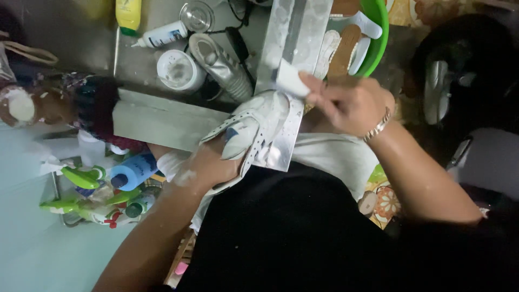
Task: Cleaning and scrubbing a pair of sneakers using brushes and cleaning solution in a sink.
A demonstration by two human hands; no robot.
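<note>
A white shoe [254,127] is held at the centre of the view, above the person's lap, and every other place is given from it. The left hand [208,167] is pushed in from below the shoe and is closed around its opening, so that the shoe is carried on that hand. The right hand [346,103] is placed just right of the shoe; its fingers are pinched together on a small white pad [291,80], which is pressed against the shoe's upper edge. The two hands are thus kept apart, each clamped on its own thing.

Above and right of the shoe, a green basin [380,32] is seen; insoles [346,48], white and brown, are piled inside it. Above the shoe a grey shoe [224,65] is laid on the metal worktop [162,121]. Above and left of the white shoe a round white tub [180,70] is set open, with pale paste visible inside. Beyond the tub a white tube [162,35], a yellow bottle [128,15] and a clear glass [197,16] are found. Left and below the shoe, a blue bottle [132,170] and green spray bottles [81,177] are gathered in a wire rack [57,189].
</note>
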